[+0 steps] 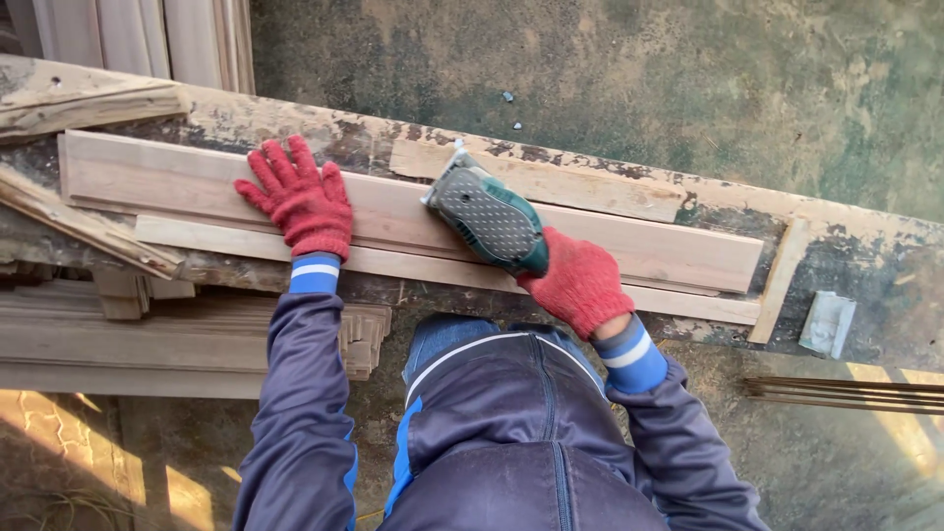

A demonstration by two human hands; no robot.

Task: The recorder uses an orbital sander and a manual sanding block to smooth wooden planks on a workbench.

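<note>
We press our left hand (300, 202), in a red knit glove, flat on the moulded wooden board (393, 211), fingers (280, 162) spread and pointing away from us. Our right hand (580, 285), gloved likewise, wraps its fingers around the rear grip of a green handheld power sander (489, 218), which sits on the board's upper face near mid-length. The board lies lengthwise on the worn, paint-flaked desk (846, 231), with a thinner wooden strip (536, 182) just beyond it.

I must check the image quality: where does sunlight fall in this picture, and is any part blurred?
Head view: bright sun patches on the ground at lower left and lower right; the moulded board, left hand, right hand and green sander lie in even shade, all sharp; no glare.
</note>
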